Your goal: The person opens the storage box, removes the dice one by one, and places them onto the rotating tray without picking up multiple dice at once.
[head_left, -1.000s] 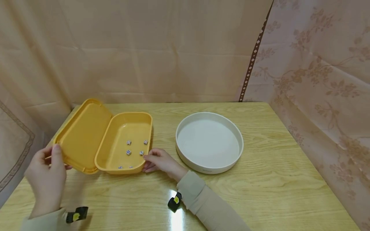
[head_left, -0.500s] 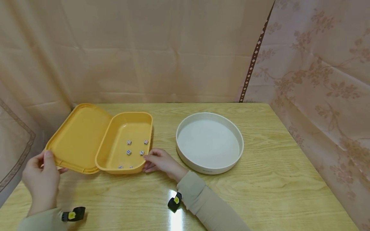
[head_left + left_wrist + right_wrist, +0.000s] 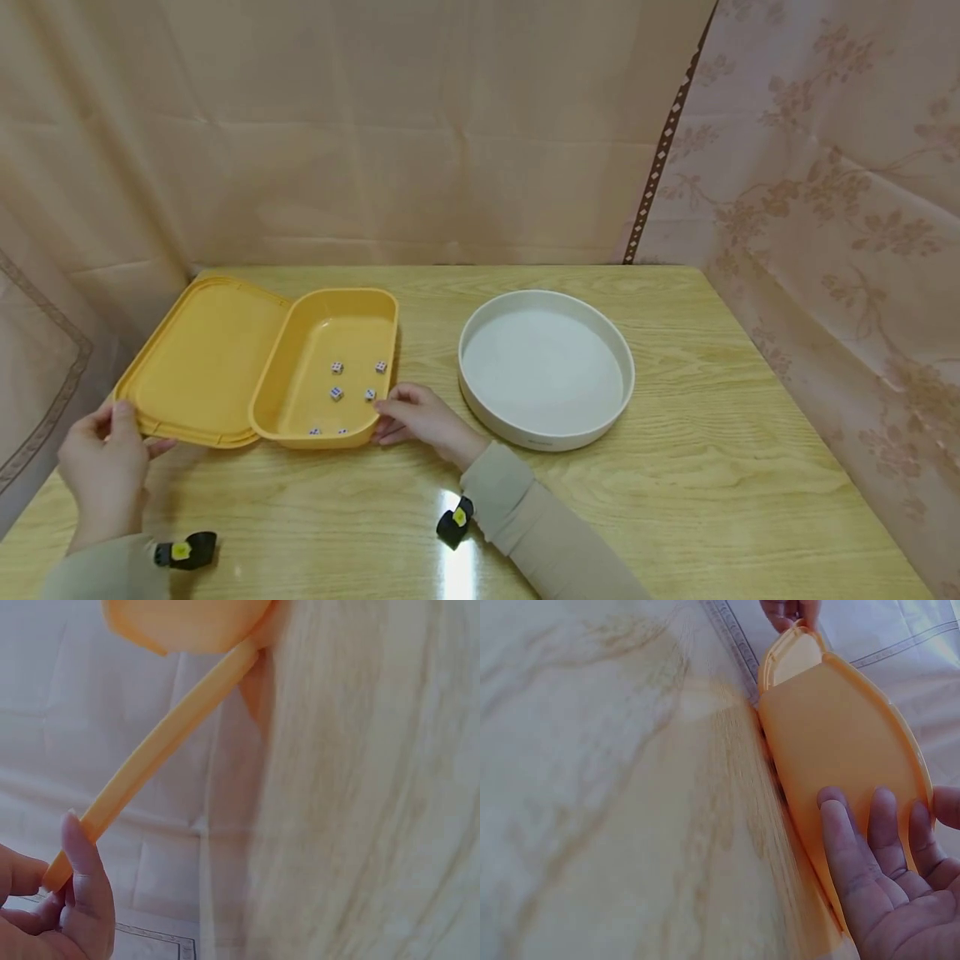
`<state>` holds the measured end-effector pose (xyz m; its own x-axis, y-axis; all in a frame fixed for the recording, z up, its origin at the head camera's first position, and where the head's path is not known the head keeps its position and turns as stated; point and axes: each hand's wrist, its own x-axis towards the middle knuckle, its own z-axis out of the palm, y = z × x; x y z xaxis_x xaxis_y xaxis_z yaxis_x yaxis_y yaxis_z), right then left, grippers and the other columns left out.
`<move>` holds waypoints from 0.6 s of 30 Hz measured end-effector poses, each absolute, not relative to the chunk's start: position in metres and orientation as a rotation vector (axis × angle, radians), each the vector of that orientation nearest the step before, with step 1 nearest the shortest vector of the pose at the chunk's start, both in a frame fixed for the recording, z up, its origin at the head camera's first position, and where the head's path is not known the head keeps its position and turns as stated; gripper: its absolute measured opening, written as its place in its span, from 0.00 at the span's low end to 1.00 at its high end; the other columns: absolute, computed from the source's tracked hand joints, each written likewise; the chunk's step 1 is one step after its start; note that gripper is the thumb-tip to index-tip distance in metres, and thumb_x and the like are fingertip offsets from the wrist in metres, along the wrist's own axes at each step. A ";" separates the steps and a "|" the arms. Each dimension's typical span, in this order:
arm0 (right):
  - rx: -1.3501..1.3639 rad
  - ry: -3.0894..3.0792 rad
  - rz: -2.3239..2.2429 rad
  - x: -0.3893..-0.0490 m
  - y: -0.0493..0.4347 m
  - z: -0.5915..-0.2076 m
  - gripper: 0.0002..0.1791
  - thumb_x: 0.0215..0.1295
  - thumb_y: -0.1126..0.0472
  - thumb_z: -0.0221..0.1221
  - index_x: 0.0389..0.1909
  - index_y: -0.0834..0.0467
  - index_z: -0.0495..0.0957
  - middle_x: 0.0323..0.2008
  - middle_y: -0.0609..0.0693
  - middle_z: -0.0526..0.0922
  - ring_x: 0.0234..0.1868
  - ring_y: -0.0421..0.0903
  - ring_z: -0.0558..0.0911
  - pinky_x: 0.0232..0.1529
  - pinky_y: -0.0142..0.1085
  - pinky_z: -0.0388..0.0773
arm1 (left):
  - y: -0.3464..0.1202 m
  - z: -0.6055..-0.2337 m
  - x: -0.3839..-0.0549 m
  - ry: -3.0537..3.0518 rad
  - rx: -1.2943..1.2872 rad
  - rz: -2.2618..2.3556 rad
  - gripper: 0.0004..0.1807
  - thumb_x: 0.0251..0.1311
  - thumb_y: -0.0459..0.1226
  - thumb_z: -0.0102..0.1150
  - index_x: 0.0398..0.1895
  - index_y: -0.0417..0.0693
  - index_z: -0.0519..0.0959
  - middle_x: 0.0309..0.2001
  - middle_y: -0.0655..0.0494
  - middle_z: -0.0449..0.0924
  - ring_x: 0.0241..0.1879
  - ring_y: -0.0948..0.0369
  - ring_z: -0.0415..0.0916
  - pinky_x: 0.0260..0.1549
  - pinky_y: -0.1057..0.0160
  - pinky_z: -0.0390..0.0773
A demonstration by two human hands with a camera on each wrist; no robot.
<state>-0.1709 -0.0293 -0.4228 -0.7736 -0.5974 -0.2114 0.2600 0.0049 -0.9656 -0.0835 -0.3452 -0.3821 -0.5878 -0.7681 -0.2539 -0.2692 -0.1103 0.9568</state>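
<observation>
In the head view a yellow plastic box stands at the left of the table, its hinged lid swung out to the left and tilted low. Several small white dice are spread over the box's floor. My left hand pinches the lid's near left corner; the left wrist view shows the lid edge-on between thumb and fingers. At the box's near right corner is my right hand. Seen from the right wrist, its fingers lie along the outer wall with the thumb at the rim.
To the right of the box stands a round white tray with a raised rim. Wood-patterned tabletop runs underneath everything. Beige curtain hangs behind the far edge, and floral cloth hangs along the right side.
My left hand has lowered the lid outward to the left, from steeply raised to nearly flat. The right hand keeps its place at the box's corner, and the dice lie as before.
</observation>
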 end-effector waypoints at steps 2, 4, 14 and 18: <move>-0.350 1.687 -1.831 -0.171 -0.029 -0.423 0.09 0.73 0.64 0.53 0.30 0.60 0.71 0.24 0.48 0.79 0.31 0.43 0.85 0.41 0.41 0.86 | -0.349 -0.384 -0.084 -1.783 1.156 -1.767 0.20 0.74 0.43 0.40 0.65 0.48 0.66 0.43 0.63 0.61 0.12 0.68 0.75 0.17 0.72 0.78; -0.348 1.690 -1.828 -0.172 -0.029 -0.423 0.09 0.73 0.64 0.53 0.30 0.60 0.71 0.24 0.48 0.79 0.31 0.43 0.85 0.41 0.41 0.86 | -0.353 -0.387 -0.085 -1.778 1.167 -1.810 0.14 0.75 0.42 0.40 0.58 0.52 0.69 0.43 0.61 0.61 0.14 0.67 0.75 0.19 0.71 0.80; -0.354 1.699 -1.812 -0.172 -0.028 -0.423 0.09 0.73 0.64 0.53 0.31 0.60 0.71 0.25 0.47 0.79 0.30 0.42 0.84 0.41 0.40 0.86 | -0.365 -0.402 -0.084 -1.792 1.230 -1.849 0.08 0.74 0.42 0.38 0.50 0.56 0.67 0.42 0.57 0.61 0.14 0.67 0.76 0.20 0.70 0.81; -0.363 1.700 -1.811 -0.172 -0.027 -0.422 0.09 0.73 0.63 0.53 0.31 0.61 0.71 0.25 0.47 0.79 0.30 0.42 0.84 0.41 0.40 0.86 | -0.365 -0.402 -0.084 -1.856 1.241 -1.781 0.13 0.74 0.43 0.38 0.57 0.57 0.67 0.42 0.59 0.62 0.15 0.70 0.74 0.19 0.71 0.80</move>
